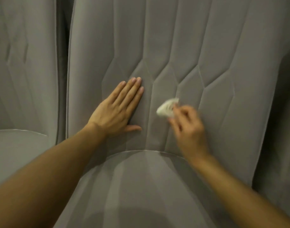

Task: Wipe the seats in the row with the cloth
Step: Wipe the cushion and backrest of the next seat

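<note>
One left hand [115, 111]: fingers [132, 89] straight and close together, palm flat on the quilted backrest [157, 38] of the grey centre seat [141, 186]. One right hand [188, 127], motion-blurred: fingers curled, pinching one crumpled white cloth [167, 107] against the backrest, just right of the left hand. Seats counted: two, the neighbouring seat [22, 63] left of the backrest cropped by the frame edge.

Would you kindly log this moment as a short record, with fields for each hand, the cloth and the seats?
left hand: flat against the backrest, holding nothing
right hand: pinches the cloth, motion-blurred
cloth: small, white, crumpled, at the lower backrest; contact unclear
cushion: grey, below both hands
neighbouring seat: grey, to the left, no hand on it
</note>
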`<state>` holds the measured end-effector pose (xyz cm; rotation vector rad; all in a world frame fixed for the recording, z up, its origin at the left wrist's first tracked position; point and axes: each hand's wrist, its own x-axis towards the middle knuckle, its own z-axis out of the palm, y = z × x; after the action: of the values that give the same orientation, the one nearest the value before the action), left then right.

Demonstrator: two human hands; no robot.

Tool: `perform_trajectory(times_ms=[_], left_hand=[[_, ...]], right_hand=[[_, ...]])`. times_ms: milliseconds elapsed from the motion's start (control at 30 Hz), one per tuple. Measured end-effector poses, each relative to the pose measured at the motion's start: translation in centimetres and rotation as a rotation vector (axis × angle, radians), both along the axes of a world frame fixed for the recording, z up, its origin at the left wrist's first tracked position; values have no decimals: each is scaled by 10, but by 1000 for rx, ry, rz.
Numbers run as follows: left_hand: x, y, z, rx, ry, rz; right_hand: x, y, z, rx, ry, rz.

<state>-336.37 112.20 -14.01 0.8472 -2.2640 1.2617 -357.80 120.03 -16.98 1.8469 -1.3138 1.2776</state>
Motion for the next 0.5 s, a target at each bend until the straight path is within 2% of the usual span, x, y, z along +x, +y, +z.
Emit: perform_trajectory(times_ms=[67, 133, 233, 367, 500], left_hand=[[-18, -7, 9, -7, 65, -33], [-29, -14, 13, -31, 103, -51], [-31, -19, 9, -57, 111, -56], [-31, -19, 9, -56, 103, -16], [-31, -22, 9, -48, 100, 9]], right_hand=[[-8, -15, 55, -166, -94, -86], [-13, -31, 88, -214, -104, -173], [-11, -42, 54, -161, 39, -330], [-8, -25, -16, -58, 194, -230], [-8, -10, -3, 16, 129, -29]])
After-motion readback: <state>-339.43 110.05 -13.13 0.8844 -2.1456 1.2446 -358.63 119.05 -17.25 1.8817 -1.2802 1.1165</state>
